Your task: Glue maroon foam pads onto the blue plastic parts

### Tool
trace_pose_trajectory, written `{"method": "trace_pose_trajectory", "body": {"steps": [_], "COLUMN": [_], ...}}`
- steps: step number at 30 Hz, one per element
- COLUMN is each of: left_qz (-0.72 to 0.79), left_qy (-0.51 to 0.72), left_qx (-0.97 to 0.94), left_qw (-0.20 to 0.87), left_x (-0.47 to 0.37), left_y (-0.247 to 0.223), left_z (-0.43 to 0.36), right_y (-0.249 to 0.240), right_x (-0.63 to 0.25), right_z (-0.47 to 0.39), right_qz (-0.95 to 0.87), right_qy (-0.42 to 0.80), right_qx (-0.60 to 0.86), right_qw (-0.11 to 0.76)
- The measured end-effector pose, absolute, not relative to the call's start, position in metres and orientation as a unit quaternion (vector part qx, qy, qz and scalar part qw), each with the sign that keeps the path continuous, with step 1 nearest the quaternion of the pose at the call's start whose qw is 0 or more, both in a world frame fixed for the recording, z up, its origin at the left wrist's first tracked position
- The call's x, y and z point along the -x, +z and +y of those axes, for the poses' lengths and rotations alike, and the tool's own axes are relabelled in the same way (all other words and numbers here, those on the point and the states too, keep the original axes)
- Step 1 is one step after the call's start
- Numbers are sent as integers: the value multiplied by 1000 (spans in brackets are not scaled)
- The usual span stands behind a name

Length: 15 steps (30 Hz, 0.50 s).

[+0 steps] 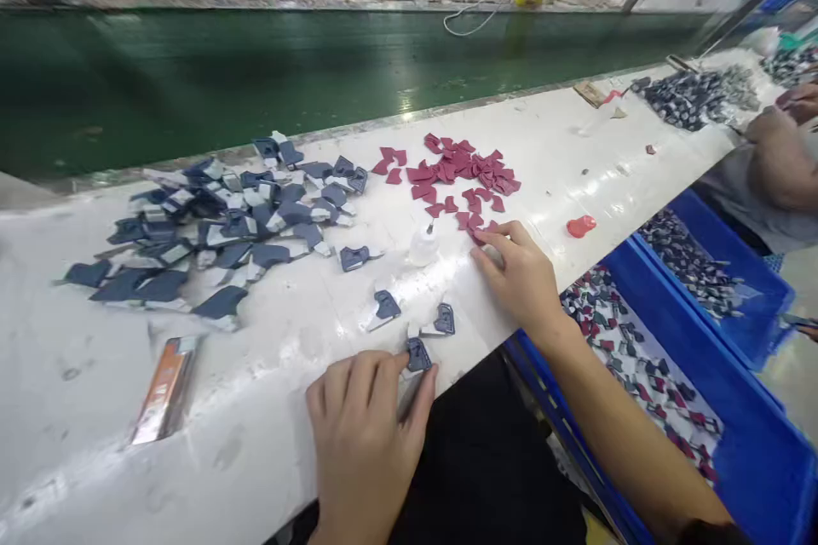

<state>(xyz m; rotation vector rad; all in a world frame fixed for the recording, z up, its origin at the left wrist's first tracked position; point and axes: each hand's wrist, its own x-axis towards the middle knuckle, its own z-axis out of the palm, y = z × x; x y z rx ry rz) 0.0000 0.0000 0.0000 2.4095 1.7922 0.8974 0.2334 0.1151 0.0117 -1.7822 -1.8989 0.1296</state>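
My left hand (367,417) rests near the table's front edge, thumb and forefinger closed around a small dark blue-grey plastic part (418,354). Two similar parts with pale grey tabs, one a blue-grey part (387,305) and one a grey part (445,319), lie just beyond it. My right hand (521,272) pinches at a small maroon piece (476,226) on the near side of the maroon pile (463,166). Between the hands and that pile stands a small clear bottle with a thin nozzle (423,245). A large heap of blue-grey parts (256,213) spreads to the left.
An orange-and-clear packet (164,387) lies at left on the white table (268,383). A red cap-like object (580,226) is at right. Blue bins (747,434) of parts stand below the right edge. Behind runs a green belt (256,68). Another person's arm (780,145) shows at far right.
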Motion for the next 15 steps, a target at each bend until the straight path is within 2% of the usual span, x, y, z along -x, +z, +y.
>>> {"method": "trace_pose_trajectory", "body": {"steps": [7,13,15], "left_qz": [565,564,561], "left_qy": [295,310,317], "left_qx": [-771,-765,-763], "left_qw": [-14,38,52], "left_x": [-2,0,1], "left_y": [0,4,5], "left_z": [2,-3,-7], "right_y": [17,26,30], "right_x": [-235,-242,-242], "right_z": [121,106,96], "right_qz": [-725,-780,-758], "right_qy": [75,123,142], "right_qx": [630,556,575], "right_qw": [268,258,275]}}
